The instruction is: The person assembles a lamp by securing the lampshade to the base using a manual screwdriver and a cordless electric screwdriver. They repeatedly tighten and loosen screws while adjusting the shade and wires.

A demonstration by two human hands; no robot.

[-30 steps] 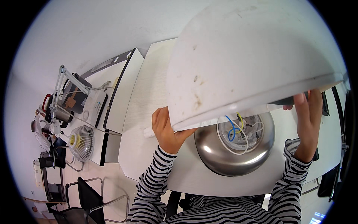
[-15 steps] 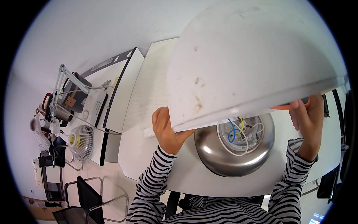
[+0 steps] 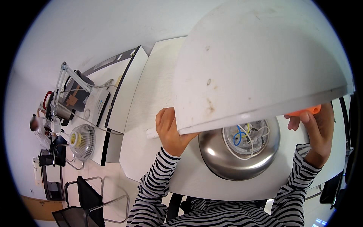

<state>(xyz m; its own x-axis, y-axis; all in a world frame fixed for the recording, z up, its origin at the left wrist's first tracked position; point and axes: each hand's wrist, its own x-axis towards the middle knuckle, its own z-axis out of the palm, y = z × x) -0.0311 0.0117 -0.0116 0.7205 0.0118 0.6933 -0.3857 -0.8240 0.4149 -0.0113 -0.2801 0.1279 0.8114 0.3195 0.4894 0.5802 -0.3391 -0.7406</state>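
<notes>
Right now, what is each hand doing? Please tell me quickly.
Left hand: closed on the rim of the white dome lamp cover.
Right hand: grip on the cover's other rim, beside an orange tool.

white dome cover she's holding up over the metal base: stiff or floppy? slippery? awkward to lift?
The white dome cover probably is stiff: its rim stays a clean curve, held only by the left hand and right hand. The smooth surface could be slippery. It looks bulky, wider than the metal base, so likely awkward and apt to tilt.
</notes>
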